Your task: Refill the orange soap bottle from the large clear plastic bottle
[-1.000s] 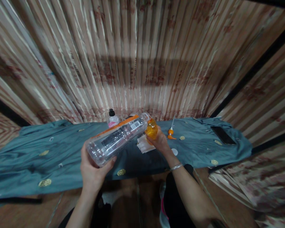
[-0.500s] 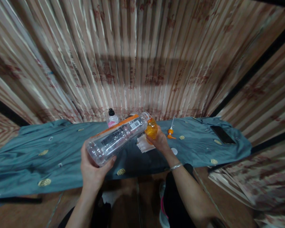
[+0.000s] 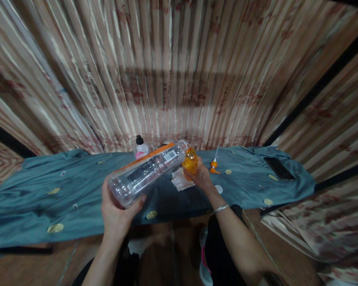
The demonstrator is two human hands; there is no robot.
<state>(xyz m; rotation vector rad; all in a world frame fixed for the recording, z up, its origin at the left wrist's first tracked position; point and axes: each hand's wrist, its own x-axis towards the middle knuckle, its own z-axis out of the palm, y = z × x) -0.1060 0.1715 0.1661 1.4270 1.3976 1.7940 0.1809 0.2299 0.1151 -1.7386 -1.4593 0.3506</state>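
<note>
My left hand (image 3: 116,210) grips the base of a large clear plastic bottle (image 3: 146,172) with an orange-edged label. The bottle is tipped on its side, its mouth pointing right toward a small orange bottle (image 3: 190,161). My right hand (image 3: 200,176) is wrapped round that orange bottle and holds it at the big bottle's mouth. Both are held just above a table covered with a blue-green cloth (image 3: 47,190). A bracelet sits on my right wrist.
An orange pump head (image 3: 214,165) lies on the cloth right of my hand. A small bottle with a black cap (image 3: 141,147) stands at the back. White tissues (image 3: 180,182), a dark phone (image 3: 279,169) at the right, and a striped curtain (image 3: 179,71) behind.
</note>
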